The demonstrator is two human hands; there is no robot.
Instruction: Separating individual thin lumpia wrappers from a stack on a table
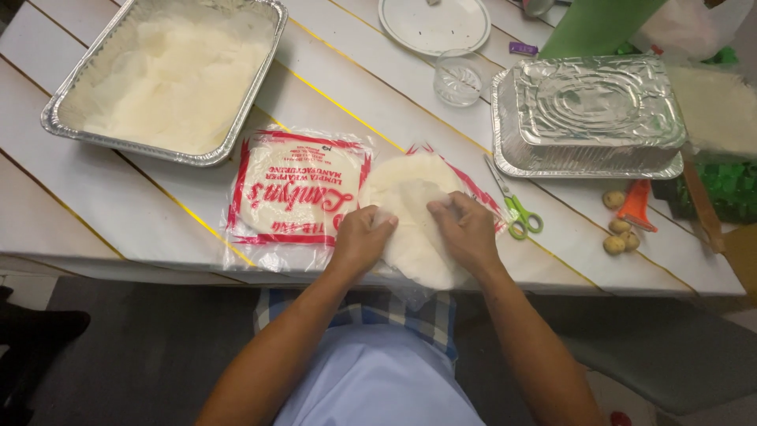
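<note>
While both hands rest on a stack of round, pale wrapper sheets (414, 225) at the near edge of the white-planked worktop (102, 189), the left hand (361, 239) pinches the top sheet's edge with its fingers (384, 222) narrowed, and the right hand (467, 233) likewise grips the sheet, fingers (441, 207) curled close. The stack lies on an opened red-and-clear packet. Just to its left lies a sealed packet of wrappers (296, 193). Green-handled scissors (516, 211) lie just to the right. Farther back stand a foil tray of white sheets (169, 75), stacked empty foil trays (591, 114), a small clear glass (458, 77) and a white plate (434, 24). Small potatoes (619, 229) and an orange peeler (637, 205) lie near the right edge.
</note>
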